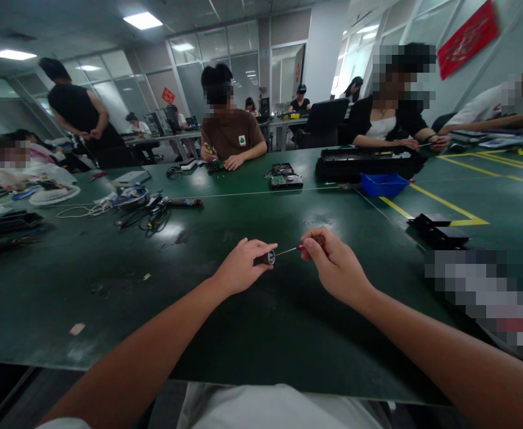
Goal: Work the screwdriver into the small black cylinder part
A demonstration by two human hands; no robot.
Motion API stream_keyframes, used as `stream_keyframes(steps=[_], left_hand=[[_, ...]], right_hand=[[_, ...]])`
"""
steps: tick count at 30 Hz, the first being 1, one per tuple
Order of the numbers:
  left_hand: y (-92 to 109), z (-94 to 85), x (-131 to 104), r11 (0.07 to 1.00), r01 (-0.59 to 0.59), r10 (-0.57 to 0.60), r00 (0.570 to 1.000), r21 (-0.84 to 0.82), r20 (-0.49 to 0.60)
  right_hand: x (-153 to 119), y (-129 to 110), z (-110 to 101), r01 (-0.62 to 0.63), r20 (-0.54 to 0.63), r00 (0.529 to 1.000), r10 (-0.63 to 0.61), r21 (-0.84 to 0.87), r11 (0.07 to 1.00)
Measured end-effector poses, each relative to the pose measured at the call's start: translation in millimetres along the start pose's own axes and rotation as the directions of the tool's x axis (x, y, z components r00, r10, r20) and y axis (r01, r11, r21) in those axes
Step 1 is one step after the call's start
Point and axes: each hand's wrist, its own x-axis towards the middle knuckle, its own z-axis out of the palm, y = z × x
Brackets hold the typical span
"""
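Left hand [242,266]: I am seeing it clamping the cylinder [264,259], thumb on the near side, forefinger along the far side.
Right hand [338,261]: it is clamping the screwdriver [299,247] by the handle, thumb and fingers pressing together on it.
Cylinder: it is sitting mid-scene between both hands, its round end facing right.
Screwdriver: it is pointing left, its tip lying at that round end; whether it is reaching inside, I cannot tell.
Table [243,351]: its green top is stretching out beneath both hands.
Far left: cables [154,213] are lying in a tangle.
Far right: a blue tray [384,186] is standing just in front of a black case [333,169].
Far side: a co-worker [234,134] is sitting at the table.
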Motion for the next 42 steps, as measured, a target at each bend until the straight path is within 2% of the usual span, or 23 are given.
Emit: stream_keyframes(steps=[7, 14, 18, 21, 23, 26, 34, 42], left_hand=[[-1, -0.2, 0, 0.996, 0.037, -0.040, 0.999, -0.078, -0.035], [-4, -1.4, 1, 0.988, 0.067, -0.085, 0.988, -0.141, -0.128], [-2, -2.3, 2, 0.961, 0.124, -0.173, 0.967, -0.247, -0.188], [0, -5.2, 1, 0.929, 0.213, -0.277, 0.943, -0.304, -0.185], [1, -7.0, 1, 0.928, 0.262, -0.309, 0.938, -0.265, -0.156], [2, -6.5, 0, 0.957, 0.265, -0.276, 0.957, -0.120, -0.087], [-7, 7.3, 1, 0.990, 0.101, -0.103, 0.995, 0.102, 0.016], [-1, 19.2, 9, 0.949, 0.017, -0.047, 0.995, 0.316, 0.087]], right_hand=[[0, 1, -2, 0.084, -0.046, 0.995, -0.091, -0.138, 0.987], [0, 1, -2, 0.062, -0.053, 0.996, -0.069, -0.119, 0.991], [0, 2, -1, 0.058, -0.047, 0.997, -0.062, -0.093, 0.994], [-1, 3, -1, 0.046, -0.037, 0.998, -0.049, -0.072, 0.996], [-2, 2, -1, 0.044, -0.026, 0.999, -0.045, -0.060, 0.997], [-3, 2, -1, 0.047, -0.022, 0.999, -0.048, -0.053, 0.997], [-3, 2, -1, 0.041, -0.001, 0.999, -0.041, -0.042, 0.998], [-4, -2, -1, 0.043, -0.001, 0.999, -0.043, -0.037, 0.998]])
